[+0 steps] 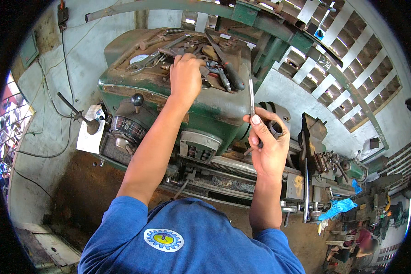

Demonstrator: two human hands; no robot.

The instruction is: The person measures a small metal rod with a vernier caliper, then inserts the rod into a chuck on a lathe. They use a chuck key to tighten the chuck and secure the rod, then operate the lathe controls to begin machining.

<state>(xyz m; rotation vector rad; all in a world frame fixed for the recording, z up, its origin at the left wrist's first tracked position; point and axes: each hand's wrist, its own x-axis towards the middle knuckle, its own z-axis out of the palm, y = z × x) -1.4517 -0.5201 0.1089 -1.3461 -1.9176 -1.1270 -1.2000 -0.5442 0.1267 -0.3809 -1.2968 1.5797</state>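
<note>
My left hand [186, 75] reaches into a heap of hand tools on top of a green lathe headstock [214, 107]. Its fingers curl down among the tools, and what they grip is hidden. Close by lie an open-ended wrench [139, 66], a file with a dark red handle [233, 75] and an adjustable wrench [223, 78]. Off the headstock's front right corner, my right hand [268, 146] is closed on a thin, bright metal rod [252, 98], which points upward between thumb and fingers. A dark hollow cylinder [275, 128] also sits in that hand, against the fingers.
A ball-topped lever [137, 99] rises beside the dial [125, 129] on the headstock's left. The lathe bed [228, 169] runs rightward to a carriage with handles and blue cloth [337, 208]. A long metal bar [169, 5] spans overhead. Another person [361, 243] sits far right.
</note>
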